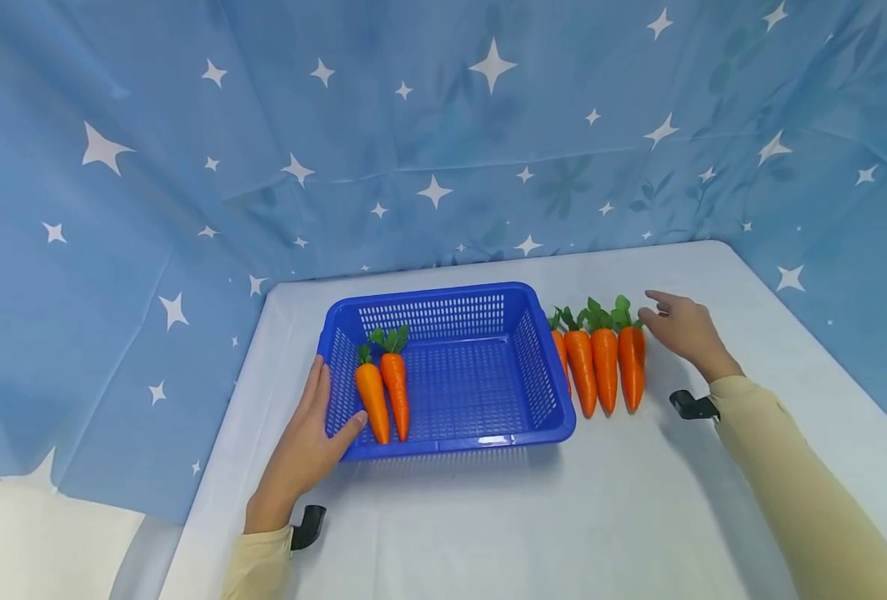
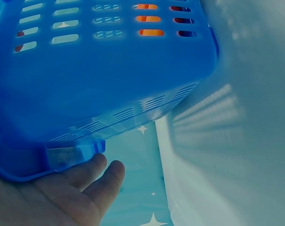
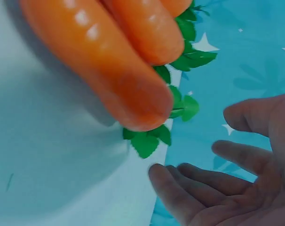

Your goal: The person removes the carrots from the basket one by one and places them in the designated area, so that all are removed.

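Note:
A blue plastic basket [image 1: 443, 446] with slotted walls sits on the white table, two carrots [image 1: 396, 392] with green tops lying along its left side. My left hand [image 1: 304, 442] holds the basket's near left corner, with the thumb over the rim and the fingers along the outer left side. Just right of the basket lie several carrots [image 1: 580, 371] in a row, the leftmost partly hidden by the basket wall. My right hand [image 1: 685, 329] hovers beside the leafy top of the rightmost carrot [image 1: 632, 367]. Its fingers are spread and hold nothing, apart from the carrot in the right wrist view.
A white-covered table [image 1: 458, 517] bears everything. Behind it and at both sides hangs a blue curtain [image 1: 428, 133] with white stars, close to the table's far edge. Each wrist wears a black camera mount [image 1: 693, 406].

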Available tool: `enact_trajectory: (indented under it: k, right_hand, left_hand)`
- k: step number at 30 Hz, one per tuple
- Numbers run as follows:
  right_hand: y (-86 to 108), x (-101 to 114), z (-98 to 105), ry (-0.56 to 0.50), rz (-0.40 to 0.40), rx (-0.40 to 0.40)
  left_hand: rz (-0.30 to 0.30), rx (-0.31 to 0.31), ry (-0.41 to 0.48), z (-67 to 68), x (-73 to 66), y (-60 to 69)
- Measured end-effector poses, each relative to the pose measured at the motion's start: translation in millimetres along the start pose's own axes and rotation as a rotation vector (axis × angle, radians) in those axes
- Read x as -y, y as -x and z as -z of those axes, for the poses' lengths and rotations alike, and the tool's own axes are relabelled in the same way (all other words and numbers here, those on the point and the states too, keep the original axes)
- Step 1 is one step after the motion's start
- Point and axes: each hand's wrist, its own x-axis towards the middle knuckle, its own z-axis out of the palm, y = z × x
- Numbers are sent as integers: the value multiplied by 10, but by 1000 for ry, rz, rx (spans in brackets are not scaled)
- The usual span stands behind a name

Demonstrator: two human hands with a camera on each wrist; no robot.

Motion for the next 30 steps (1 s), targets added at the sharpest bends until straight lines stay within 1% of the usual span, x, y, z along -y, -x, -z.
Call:
enact_trajectory:
  k: [3,8,10,13,17,25,30]
  right_hand:
    - [-18,64,25,-33,-10,-38]
    - [-41,220,44,-119,-31,-97]
    - [-55,302,41,-151,-23,-117]
    - [-89,442,23,-191,0,-120]
    - [-129,666,-11,-248,37,-91]
    - [-187,1095,-82,-366,71,26]
    - [-191,1350,-129,-401,102,73]
  left_hand:
    - [0,0,-3,1,-6,-6]
    - [5,7,-5,8,-19,-8]
    - [6,8,-5,12,-22,-5]
    - [5,7,-5,14,-22,-2]
    - [-2,2,-4,14,-12,1]
    - [4,5,-2,0,7,-3]
    - [-1,1,1,2,0,-4]
